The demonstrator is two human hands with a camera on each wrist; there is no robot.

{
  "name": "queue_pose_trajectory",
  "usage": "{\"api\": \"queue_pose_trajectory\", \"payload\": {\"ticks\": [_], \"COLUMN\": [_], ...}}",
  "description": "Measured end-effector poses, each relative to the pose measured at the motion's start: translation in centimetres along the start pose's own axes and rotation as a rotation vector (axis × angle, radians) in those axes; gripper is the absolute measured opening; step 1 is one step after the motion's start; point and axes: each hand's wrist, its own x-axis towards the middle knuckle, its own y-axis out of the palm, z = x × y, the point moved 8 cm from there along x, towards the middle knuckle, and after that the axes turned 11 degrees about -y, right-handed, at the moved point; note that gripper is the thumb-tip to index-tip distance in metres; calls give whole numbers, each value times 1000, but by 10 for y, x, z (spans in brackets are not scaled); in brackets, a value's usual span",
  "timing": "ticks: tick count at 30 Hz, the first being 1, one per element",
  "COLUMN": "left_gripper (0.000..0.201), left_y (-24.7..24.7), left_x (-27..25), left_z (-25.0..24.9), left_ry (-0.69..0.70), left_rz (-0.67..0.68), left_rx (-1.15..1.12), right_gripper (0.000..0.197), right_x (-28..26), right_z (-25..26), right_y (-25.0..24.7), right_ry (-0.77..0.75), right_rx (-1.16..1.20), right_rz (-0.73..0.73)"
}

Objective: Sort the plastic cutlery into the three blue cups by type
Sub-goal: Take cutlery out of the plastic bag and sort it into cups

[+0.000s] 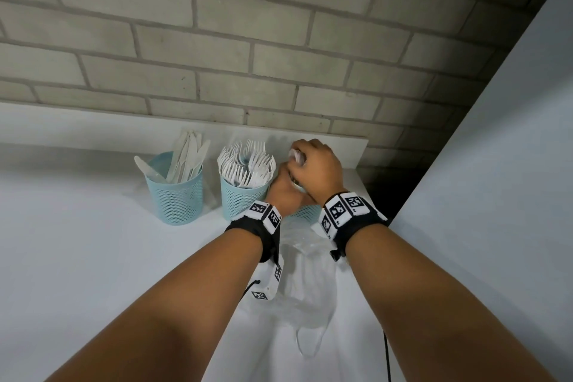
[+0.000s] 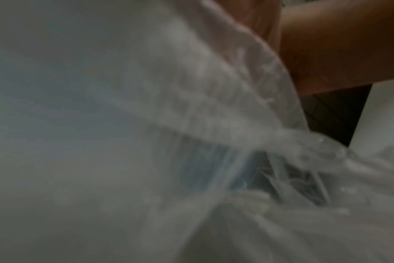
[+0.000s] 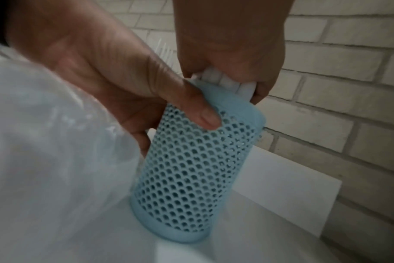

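A pale grey brick wall (image 1: 217, 49) backs a white surface (image 1: 77, 242) on which three light blue perforated plastic cups stand in a row. Taking the middle cup (image 1: 240, 200) as landmark: it is packed with white plastic forks (image 1: 246, 166); the cup to its left (image 1: 178, 198) holds white plastic knives (image 1: 186, 158); the cup just to its right (image 3: 196, 169) is mostly hidden behind both hands in the head view. The left hand (image 3: 115, 80) wraps that right cup near its rim, thumb pressed on the mesh. The right hand (image 3: 232, 53) is curled round a bundle of white plastic pieces (image 3: 227, 83), probably spoons, held at the cup's mouth. A crumpled clear plastic bag (image 1: 305, 282) lies nearer the person than the middle cup; whether it still holds anything cannot be told. Judging by this, knives and forks are sorted, and seating this last bundle looks like the final step.
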Motion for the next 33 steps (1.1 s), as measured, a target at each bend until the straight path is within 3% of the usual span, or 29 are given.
{"api": "queue_pose_trajectory", "payload": {"ticks": [3,5,8,12,14,16,18,20,22,25,28,33], "left_gripper": [105,105,102,92,94,98,101,101,104,101,97,97], "left_y": [-1,0,0,-1,1,1,1,1,1,3,3,3], "left_x": [0,1,1,-1,1,2,3,3,5,3,3,6], "left_z": [5,6,6,3,4,3,7,8,10,11,13,14], "left_ry": [-36,-46,-48,-39,-40,-32,-58,-55,-33,-11,30,34], "left_rz": [3,11,3,7,3,-11,3,18,13,46,40,27], "left_rx": [-42,-48,-66,-57,-12,6,-43,-82,-89,-79,-44,11], "right_gripper": [16,18,30,45,40,25,25,39,61,99,110,116], "right_x": [1,-1,-3,-4,-1,0,-3,-7,-10,-21,-37,-27], "right_z": [-15,-18,-21,-26,-21,-10,-13,-17,-24,-47,-61,-51], "right_y": [-23,-31,-21,-4,4,5,-2,-6,-2,-4,3,11], "right_ry": [40,45,90,147,44,-101,-90,-47,23,252,426,346], "right_rx": [130,193,212,52,56,69,49,104,272,561,745,612], "right_rz": [-296,-379,-246,38,120,85,-78,-164,-161,-249,-271,-77]}}
